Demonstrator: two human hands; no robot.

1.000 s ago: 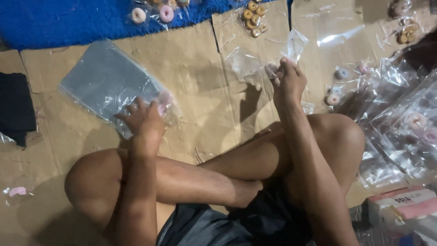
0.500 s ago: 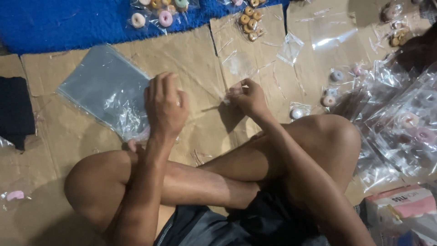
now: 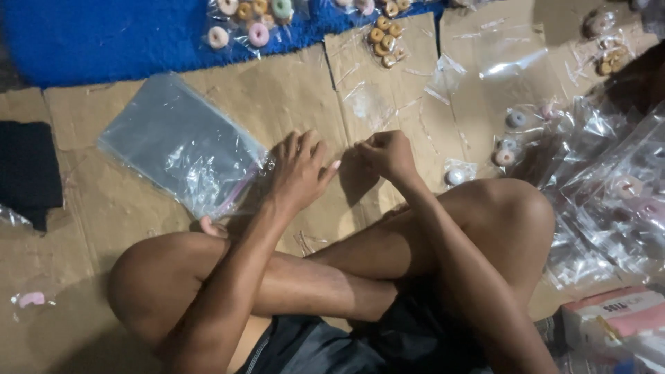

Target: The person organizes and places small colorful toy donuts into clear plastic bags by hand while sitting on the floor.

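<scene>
beside crinkly clear bags (image 3: 183,142), flat brown cardboard (image 3: 291,97)

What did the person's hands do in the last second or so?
The left hand left the stack of clear plastic bags and moved right. The right hand came down and left from the small clear bag; both now meet over the brown cardboard. The bags and ring-shaped pieces stayed.

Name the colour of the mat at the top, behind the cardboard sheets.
Bright blue. The mat shows best in the head view, along the top left edge.
</scene>
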